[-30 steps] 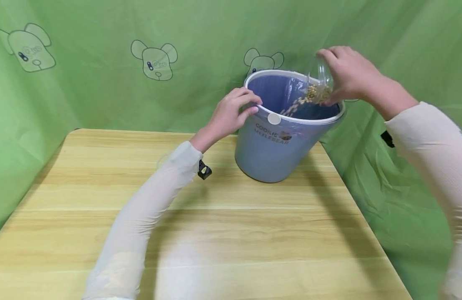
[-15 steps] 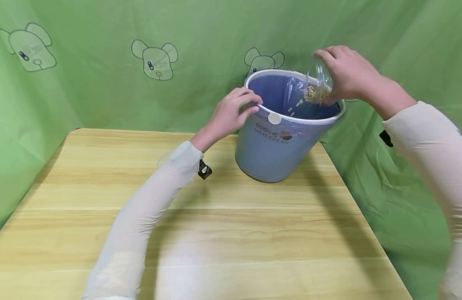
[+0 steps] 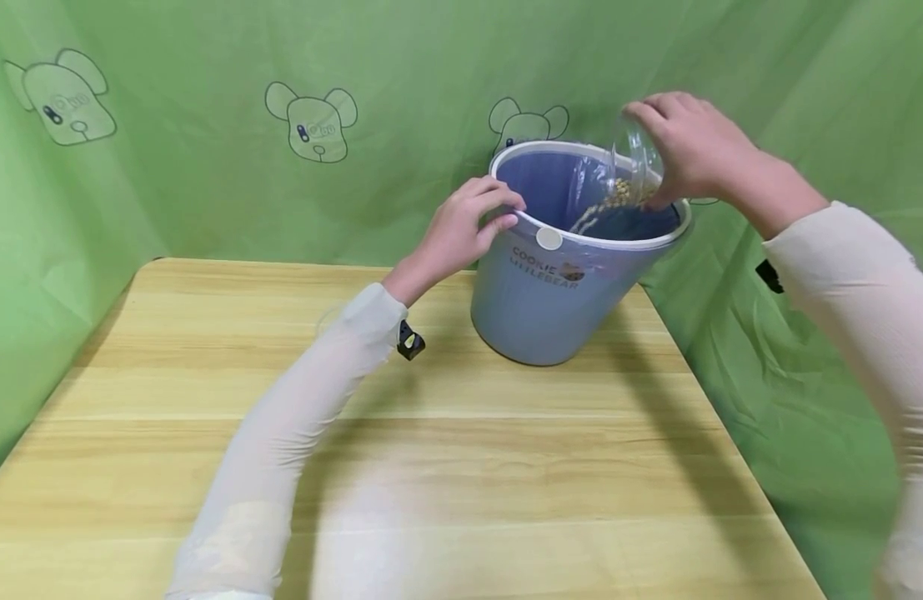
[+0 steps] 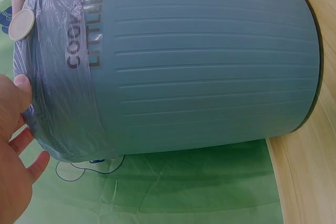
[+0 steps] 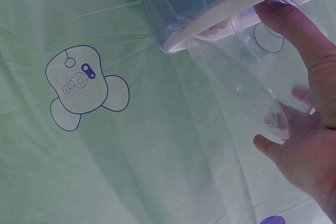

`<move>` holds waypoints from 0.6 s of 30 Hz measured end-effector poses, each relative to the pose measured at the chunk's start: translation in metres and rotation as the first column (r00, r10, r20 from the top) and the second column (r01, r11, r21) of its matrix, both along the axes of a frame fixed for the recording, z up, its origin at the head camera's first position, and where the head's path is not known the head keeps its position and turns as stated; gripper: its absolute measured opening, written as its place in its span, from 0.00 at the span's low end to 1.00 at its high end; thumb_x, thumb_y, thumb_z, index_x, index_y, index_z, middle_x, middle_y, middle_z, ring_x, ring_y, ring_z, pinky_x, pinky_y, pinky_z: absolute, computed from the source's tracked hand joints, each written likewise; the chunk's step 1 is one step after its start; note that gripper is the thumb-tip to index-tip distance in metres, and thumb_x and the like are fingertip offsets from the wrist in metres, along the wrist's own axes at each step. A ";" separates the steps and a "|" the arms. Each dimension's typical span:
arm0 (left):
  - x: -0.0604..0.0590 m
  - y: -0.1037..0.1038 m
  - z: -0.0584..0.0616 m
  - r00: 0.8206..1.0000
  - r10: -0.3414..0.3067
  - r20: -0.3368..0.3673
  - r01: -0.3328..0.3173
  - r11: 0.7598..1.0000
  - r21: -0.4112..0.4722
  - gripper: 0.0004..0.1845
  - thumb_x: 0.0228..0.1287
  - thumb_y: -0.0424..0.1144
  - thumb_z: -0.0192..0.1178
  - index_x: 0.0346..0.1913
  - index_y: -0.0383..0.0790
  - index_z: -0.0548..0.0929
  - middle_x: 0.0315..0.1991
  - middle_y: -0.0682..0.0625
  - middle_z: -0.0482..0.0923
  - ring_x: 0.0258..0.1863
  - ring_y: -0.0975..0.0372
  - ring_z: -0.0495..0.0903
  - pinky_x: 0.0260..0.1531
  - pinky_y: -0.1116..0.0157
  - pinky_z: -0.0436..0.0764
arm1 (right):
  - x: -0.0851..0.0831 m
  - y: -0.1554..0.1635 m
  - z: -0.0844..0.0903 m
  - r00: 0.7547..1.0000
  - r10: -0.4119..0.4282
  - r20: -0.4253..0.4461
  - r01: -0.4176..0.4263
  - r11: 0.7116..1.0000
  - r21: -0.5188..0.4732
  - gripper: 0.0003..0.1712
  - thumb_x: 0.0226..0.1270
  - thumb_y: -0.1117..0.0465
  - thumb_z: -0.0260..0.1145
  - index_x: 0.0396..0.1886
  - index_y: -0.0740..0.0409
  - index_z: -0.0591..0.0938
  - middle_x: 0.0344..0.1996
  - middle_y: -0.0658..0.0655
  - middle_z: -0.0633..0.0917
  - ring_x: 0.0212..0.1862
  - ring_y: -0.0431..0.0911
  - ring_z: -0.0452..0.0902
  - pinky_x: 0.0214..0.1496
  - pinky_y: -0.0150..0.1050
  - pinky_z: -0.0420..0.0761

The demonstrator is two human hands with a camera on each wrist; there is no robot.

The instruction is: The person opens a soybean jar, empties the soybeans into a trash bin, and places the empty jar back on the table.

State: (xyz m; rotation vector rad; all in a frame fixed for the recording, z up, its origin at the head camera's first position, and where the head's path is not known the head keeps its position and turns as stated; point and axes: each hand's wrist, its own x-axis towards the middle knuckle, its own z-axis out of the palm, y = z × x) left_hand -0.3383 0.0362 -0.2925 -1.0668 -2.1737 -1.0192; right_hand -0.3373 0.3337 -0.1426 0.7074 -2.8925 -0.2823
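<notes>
A blue-grey bin [image 3: 545, 292] with a white rim and a clear liner stands tilted at the far right of the wooden table [image 3: 401, 467]. My left hand [image 3: 469, 227] grips its near-left rim; in the left wrist view the bin [image 4: 199, 61] fills the frame and my left hand [image 4: 16, 150] touches the liner edge. My right hand [image 3: 686, 146] holds a clear glass jar [image 3: 635, 167] tipped over the bin's far right rim, and beans [image 3: 607, 204] stream from it into the bin. In the right wrist view my right hand [image 5: 310, 129] is wrapped around the jar [image 5: 247, 82].
Green cloth printed with bear heads [image 3: 311, 121] hangs behind and at both sides. The table's right edge [image 3: 701, 383] runs close to the bin. A small black clip [image 3: 408, 342] hangs at my left wrist.
The pour thinned to a few beans half a second ago and now runs as a stream again. Fewer beans are left in the jar. Both hands and the bin stay in place.
</notes>
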 end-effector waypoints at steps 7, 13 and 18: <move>-0.001 0.000 -0.001 1.000 -0.002 -0.013 0.002 1.000 0.010 0.10 0.71 0.40 0.63 0.51 0.43 0.87 0.53 0.49 0.83 0.60 0.58 0.77 0.64 0.66 0.75 | -0.001 0.001 -0.001 1.000 0.008 -0.012 -0.008 1.000 0.011 0.80 0.24 0.64 0.88 0.79 0.69 0.51 0.72 0.81 0.60 0.73 0.78 0.52 0.78 0.72 0.49; -0.002 0.000 0.000 1.000 0.001 -0.012 -0.001 1.000 0.018 0.10 0.71 0.40 0.63 0.51 0.43 0.87 0.53 0.49 0.83 0.60 0.57 0.77 0.65 0.67 0.74 | -0.002 0.001 -0.001 1.000 0.015 -0.021 -0.014 1.000 0.022 0.79 0.23 0.65 0.88 0.79 0.69 0.52 0.71 0.81 0.61 0.73 0.77 0.52 0.78 0.72 0.50; -0.001 -0.001 0.000 1.000 0.003 -0.007 -0.003 1.000 0.014 0.11 0.71 0.40 0.63 0.52 0.43 0.87 0.54 0.49 0.83 0.60 0.58 0.76 0.65 0.66 0.74 | -0.002 0.002 -0.002 1.000 0.017 -0.024 -0.016 0.999 0.027 0.79 0.23 0.66 0.88 0.79 0.68 0.53 0.70 0.81 0.62 0.73 0.77 0.52 0.77 0.73 0.50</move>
